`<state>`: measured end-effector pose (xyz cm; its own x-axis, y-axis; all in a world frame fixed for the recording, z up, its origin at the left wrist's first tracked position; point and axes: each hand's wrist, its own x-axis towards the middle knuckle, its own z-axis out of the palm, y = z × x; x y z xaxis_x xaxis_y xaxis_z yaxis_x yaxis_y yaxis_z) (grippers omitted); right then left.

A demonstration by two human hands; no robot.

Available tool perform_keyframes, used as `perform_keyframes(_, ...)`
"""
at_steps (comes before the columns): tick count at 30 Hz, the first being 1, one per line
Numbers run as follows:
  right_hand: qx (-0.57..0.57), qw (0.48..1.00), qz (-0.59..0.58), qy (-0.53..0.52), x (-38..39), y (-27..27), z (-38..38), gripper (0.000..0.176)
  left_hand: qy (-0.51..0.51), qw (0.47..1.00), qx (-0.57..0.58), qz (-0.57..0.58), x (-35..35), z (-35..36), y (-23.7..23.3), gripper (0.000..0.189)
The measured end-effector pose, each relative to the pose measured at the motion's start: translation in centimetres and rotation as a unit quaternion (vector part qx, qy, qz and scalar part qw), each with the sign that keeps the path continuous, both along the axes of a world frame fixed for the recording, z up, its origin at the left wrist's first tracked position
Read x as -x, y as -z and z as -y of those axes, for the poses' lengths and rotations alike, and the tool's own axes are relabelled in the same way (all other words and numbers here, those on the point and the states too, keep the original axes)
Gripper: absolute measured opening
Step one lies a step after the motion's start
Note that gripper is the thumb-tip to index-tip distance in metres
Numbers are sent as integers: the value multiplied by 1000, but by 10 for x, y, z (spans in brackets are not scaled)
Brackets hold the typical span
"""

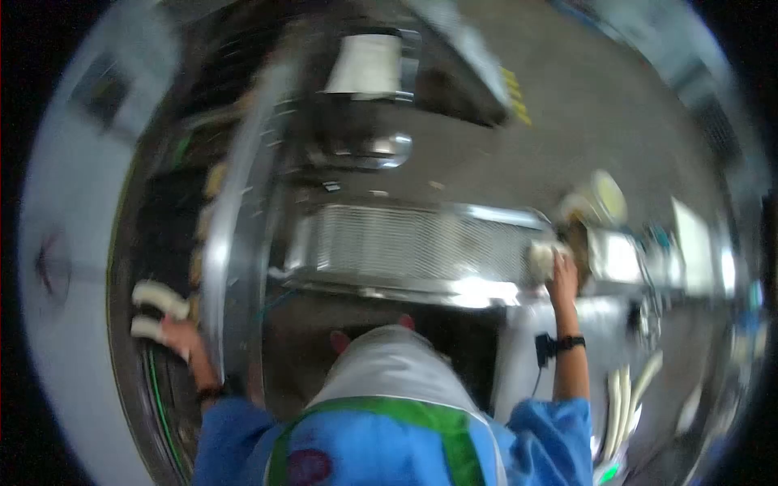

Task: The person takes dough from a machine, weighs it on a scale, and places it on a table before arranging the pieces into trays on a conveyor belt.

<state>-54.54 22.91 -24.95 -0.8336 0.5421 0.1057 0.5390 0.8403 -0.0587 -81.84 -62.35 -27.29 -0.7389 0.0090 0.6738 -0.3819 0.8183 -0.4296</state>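
The view is blurred. My right hand (562,275) is raised at the right end of a shiny metal grille (405,243) and closes on a whitish lump (540,257) pressed at the grille's corner. A black band (559,344) sits on that wrist. My left hand (174,330) reaches left past a curved metal bar (231,267) into a dark opening. Two of its fingers wear white wraps (158,298). I cannot make out anything in that hand. My blue sleeves and a white apron (389,360) fill the bottom centre.
Behind the grille stands a steel machine body with a rounded part (369,150) and a white block (369,65) on top. A pale round object (604,198) and bright boxes (624,255) lie at the right. White curved pieces (624,397) sit low right. Grey floor is beyond.
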Motion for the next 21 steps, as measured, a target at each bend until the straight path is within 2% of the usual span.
perform_keyframes(1, -123, 989, -7, -85, 21, 26, -20, 49, -113, 988, -49, 91, -3, -18, -4, 33)
perform_keyframes(2, -10, 993, 114, -43, 39, 30, -31, 42, 132, 963, -225, -69, -10, 13, 22, 33)
perform_keyframes(3, -58, 987, 150, -20, 61, -5, 9, 39, 77, 928, -363, -9, -25, -40, -31, 34)
perform_keyframes(4, -77, 987, 139, -18, 58, 50, -31, 41, 59, 934, -353, -14, -31, -48, -39, 36)
perform_keyframes(5, -192, 975, 76, -87, 53, 79, -54, 35, 48, 933, -353, -44, -42, -72, -60, 35)
perform_keyframes(6, -154, 959, 237, -14, 75, 55, -40, 41, 46, 933, -353, -52, -49, -73, -61, 34)
perform_keyframes(7, -81, 962, 259, -12, 95, 15, -11, 42, 52, 932, -355, -58, -54, -69, -61, 33)
perform_keyframes(8, 15, 988, 152, -25, 95, 45, -49, 43, 48, 927, -368, -58, -59, -63, -62, 32)
perform_keyframes(9, 54, 984, 164, -55, 98, 28, -53, 38, 54, 921, -382, -55, -63, -56, -66, 31)
perform_keyframes(10, -122, 951, 208, -191, 96, 51, -106, 32, 57, 918, -387, -72, -66, -55, -63, 31)
perform_keyframes(11, 32, 981, -56, -182, 105, -30, -37, 26, 40, 913, -400, -68, -69, -52, -64, 31)
perform_keyframes(12, 260, 948, -126, -132, 105, -10, -75, 28, 48, 903, -421, -69, -71, -45, -67, 31)
perform_keyframes(13, 250, 945, -154, -140, 100, -29, -87, 35, 56, 893, -441, -68, -71, -37, -68, 31)
perform_keyframes(15, 346, 917, -140, -140, 111, -101, -56, 41, 73, 875, -473, -69, -67, -24, -68, 30)
perform_keyframes(17, 498, 822, -244, -127, 127, -213, 107, 44, 88, 857, -503, -73, -64, -26, -70, 29)
perform_keyframes(19, 494, 812, -281, -133, 146, -249, 169, 48, 47, 856, -512, -52, -58, -30, -73, 27)
perform_keyframes(21, 527, 730, -347, -261, 166, -271, 226, 50, 56, 835, -547, -37, -58, -20, -63, 27)
